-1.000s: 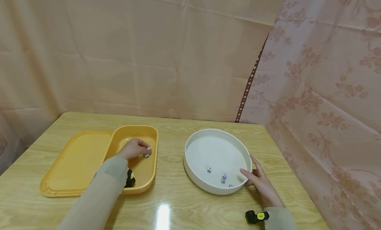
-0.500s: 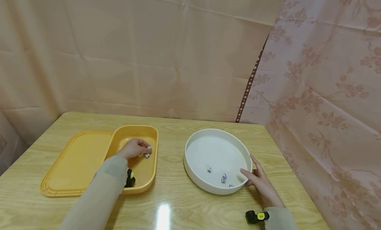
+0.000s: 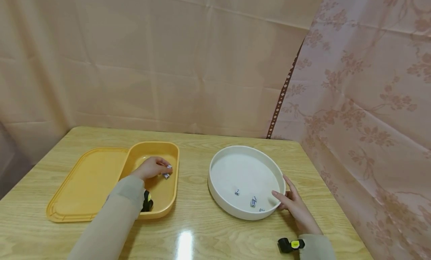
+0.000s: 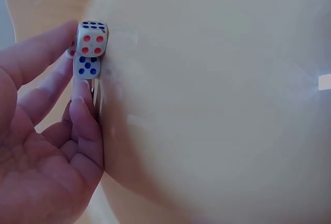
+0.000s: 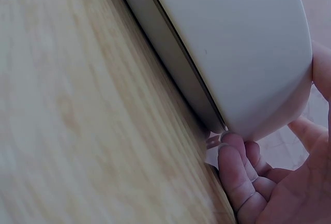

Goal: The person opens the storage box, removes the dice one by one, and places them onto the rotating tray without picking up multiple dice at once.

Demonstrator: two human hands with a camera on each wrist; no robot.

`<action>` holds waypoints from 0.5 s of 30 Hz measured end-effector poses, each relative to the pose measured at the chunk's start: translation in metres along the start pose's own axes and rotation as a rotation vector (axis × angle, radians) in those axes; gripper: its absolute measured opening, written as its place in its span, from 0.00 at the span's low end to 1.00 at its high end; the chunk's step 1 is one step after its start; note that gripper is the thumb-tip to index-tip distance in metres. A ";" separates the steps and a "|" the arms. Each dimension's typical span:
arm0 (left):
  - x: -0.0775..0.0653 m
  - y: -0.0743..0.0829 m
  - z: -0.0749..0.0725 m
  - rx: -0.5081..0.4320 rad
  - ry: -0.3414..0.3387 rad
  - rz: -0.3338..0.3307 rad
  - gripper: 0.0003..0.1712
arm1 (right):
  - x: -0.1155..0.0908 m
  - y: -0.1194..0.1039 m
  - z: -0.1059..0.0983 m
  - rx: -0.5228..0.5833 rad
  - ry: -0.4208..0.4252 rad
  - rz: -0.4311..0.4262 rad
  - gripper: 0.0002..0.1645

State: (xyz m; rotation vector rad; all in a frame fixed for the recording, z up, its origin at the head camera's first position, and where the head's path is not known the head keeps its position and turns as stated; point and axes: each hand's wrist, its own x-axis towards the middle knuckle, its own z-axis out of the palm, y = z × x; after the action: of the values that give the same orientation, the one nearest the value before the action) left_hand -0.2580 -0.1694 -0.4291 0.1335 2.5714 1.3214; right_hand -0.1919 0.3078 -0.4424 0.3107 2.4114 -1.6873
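My left hand point(image 3: 149, 168) is inside the yellow rectangular box point(image 3: 165, 197), near its right wall. In the left wrist view, its thumb and fingers pinch a white die point(image 4: 92, 39) with four red dots facing out. Just below it, another die point(image 4: 87, 67) shows five blue dots, and part of a further die peeks out behind. At the right, my right hand point(image 3: 300, 213) grips the rim of a round white tray point(image 3: 245, 170), thumb over the edge. Beneath the tray's side curl its other fingers point(image 5: 238, 175). Several dice point(image 3: 253, 203) lie at the tray's near side.
A yellow lid point(image 3: 89, 181) lies flat to the left, partly against the box. Both containers stand on a wood-grain table point(image 3: 193, 177). Beige cloth point(image 3: 168, 65) hangs behind the table, and a pink floral curtain point(image 3: 370, 103) hangs along the right.
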 end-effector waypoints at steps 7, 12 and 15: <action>-0.003 0.002 -0.003 -0.022 -0.037 0.008 0.16 | 0.001 0.001 0.001 0.021 0.002 -0.007 0.54; -0.001 0.002 -0.003 -0.052 -0.038 -0.003 0.17 | 0.001 0.001 0.000 0.021 0.004 0.000 0.54; 0.001 0.003 -0.002 -0.072 -0.010 -0.017 0.17 | 0.000 0.001 0.000 0.017 0.005 -0.001 0.54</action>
State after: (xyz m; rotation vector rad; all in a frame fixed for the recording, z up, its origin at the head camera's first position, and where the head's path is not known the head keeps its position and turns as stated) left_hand -0.2593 -0.1691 -0.4255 0.1039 2.5072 1.4017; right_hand -0.1921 0.3080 -0.4432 0.3167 2.4017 -1.7106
